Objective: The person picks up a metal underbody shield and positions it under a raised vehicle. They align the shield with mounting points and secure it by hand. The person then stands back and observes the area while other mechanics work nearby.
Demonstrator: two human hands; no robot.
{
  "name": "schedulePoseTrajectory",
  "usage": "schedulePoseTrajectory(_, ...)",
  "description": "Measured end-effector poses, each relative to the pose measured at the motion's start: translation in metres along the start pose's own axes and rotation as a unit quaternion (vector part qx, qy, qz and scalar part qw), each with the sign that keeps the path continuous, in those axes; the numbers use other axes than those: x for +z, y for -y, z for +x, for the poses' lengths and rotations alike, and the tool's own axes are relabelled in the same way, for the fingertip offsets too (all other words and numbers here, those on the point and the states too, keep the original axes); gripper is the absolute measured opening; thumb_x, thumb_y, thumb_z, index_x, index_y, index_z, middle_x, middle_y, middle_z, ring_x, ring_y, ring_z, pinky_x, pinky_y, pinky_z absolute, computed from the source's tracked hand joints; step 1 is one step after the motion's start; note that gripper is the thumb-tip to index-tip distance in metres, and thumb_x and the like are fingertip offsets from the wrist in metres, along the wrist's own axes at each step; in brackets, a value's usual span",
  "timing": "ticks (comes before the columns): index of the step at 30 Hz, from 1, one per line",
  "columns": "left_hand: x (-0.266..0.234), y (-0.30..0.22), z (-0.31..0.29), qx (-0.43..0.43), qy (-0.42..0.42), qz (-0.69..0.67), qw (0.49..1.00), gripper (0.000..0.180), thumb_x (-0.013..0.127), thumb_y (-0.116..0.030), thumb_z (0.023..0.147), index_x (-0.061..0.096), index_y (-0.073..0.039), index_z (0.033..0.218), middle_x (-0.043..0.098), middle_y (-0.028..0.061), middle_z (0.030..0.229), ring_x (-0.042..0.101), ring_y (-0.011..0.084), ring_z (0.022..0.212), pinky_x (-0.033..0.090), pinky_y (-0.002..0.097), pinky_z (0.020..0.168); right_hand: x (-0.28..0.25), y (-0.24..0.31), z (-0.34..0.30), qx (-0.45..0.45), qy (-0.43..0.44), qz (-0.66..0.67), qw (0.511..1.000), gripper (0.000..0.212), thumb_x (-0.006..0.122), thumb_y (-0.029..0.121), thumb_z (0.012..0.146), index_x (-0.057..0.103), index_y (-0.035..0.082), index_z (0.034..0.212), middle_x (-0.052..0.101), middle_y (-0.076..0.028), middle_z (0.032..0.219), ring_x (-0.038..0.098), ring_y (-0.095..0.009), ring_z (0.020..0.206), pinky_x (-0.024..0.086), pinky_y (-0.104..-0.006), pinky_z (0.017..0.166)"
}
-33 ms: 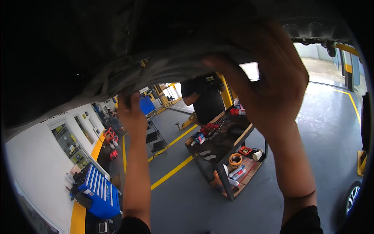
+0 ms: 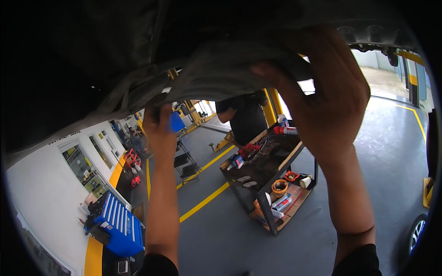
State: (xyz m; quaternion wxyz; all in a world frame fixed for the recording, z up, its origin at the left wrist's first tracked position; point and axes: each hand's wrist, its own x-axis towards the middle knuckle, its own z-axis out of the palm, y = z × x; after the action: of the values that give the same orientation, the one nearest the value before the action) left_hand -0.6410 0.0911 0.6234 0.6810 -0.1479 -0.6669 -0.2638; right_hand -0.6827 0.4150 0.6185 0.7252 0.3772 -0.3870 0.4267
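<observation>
Overhead hangs a dark, flexible-looking panel (image 2: 216,69) on the underside of a raised vehicle; its exact kind is lost in shadow. My right hand (image 2: 334,99) is raised to its right part, thumb below and fingers curled round the edge. Further left, my left hand (image 2: 159,126) reaches up to the lower edge, thumb and fingers closed about it. The fingertips of both hands are partly hidden in the dark.
Below stands a black tool cart (image 2: 269,172) with tools, bottles and an orange tub (image 2: 279,187). Behind it is a person in black (image 2: 246,122). A blue tool chest (image 2: 117,225) stands by the left wall, a wheel (image 2: 417,234) at far right.
Both hands have shifted slightly to the right in the picture, still at the panel. The panel's lower edge has changed shape a little between them.
</observation>
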Motion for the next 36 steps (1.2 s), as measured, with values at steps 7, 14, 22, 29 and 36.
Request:
schedulePoseTrajectory(7, 0.028, 0.002, 0.038, 0.000, 0.005, 0.065, 0.998, 0.034, 0.070, -0.031, 0.099, 0.063, 0.001, 0.102, 0.057, 0.0032, 0.075, 0.047, 0.0154, 0.069, 0.040, 0.0346, 0.068, 0.000, -0.006, 0.013, 0.039, 0.024, -0.013, 0.999, 0.039, 0.085, 0.008, 0.080, 0.067, -0.004, 0.112, 0.070, -0.017, 0.109, 0.072, -0.028, 0.091, 0.058, -0.0338, 0.075)
schedulePoseTrajectory(14, 0.032, -0.014, 0.043, -0.019, -0.054, -0.076, 0.995, 0.035, 0.067, -0.035, 0.102, 0.063, -0.002, 0.091, 0.058, -0.0002, 0.073, 0.042, 0.0080, 0.062, 0.035, 0.0250, 0.060, 0.003, -0.024, 0.022, -0.045, 0.006, -0.014, 0.999, 0.040, 0.084, 0.014, 0.082, 0.065, -0.004, 0.112, 0.067, -0.018, 0.099, 0.071, -0.029, 0.083, 0.058, -0.0366, 0.075)
schedulePoseTrajectory(22, 0.033, -0.025, 0.049, -0.099, -0.018, -0.085, 0.991, 0.036, 0.065, -0.037, 0.103, 0.070, -0.002, 0.104, 0.071, 0.0045, 0.084, 0.043, 0.0078, 0.062, 0.036, 0.0238, 0.059, -0.003, -0.030, 0.009, -0.030, 0.004, -0.036, 0.999, 0.041, 0.084, 0.013, 0.081, 0.064, -0.004, 0.113, 0.067, -0.019, 0.103, 0.070, -0.030, 0.087, 0.058, -0.0371, 0.077)
schedulePoseTrajectory(29, 0.034, -0.026, 0.054, -0.102, -0.054, -0.068, 0.991, 0.039, 0.063, -0.038, 0.104, 0.071, -0.001, 0.095, 0.064, 0.0009, 0.072, 0.044, 0.0052, 0.059, 0.031, 0.0240, 0.054, 0.002, -0.032, 0.007, -0.022, -0.001, -0.037, 0.999, 0.043, 0.083, 0.012, 0.081, 0.064, -0.004, 0.115, 0.066, -0.019, 0.107, 0.070, -0.031, 0.090, 0.057, -0.0375, 0.079)
schedulePoseTrajectory(36, 0.025, -0.029, 0.053, -0.117, -0.017, -0.095, 0.988, 0.033, 0.069, -0.035, 0.102, 0.070, -0.002, 0.096, 0.066, 0.0042, 0.075, 0.051, 0.0088, 0.063, 0.033, 0.0249, 0.055, 0.009, -0.029, 0.004, -0.015, -0.004, -0.032, 0.999, 0.044, 0.083, 0.011, 0.080, 0.063, -0.004, 0.116, 0.065, -0.020, 0.110, 0.069, -0.032, 0.093, 0.057, -0.0378, 0.081)
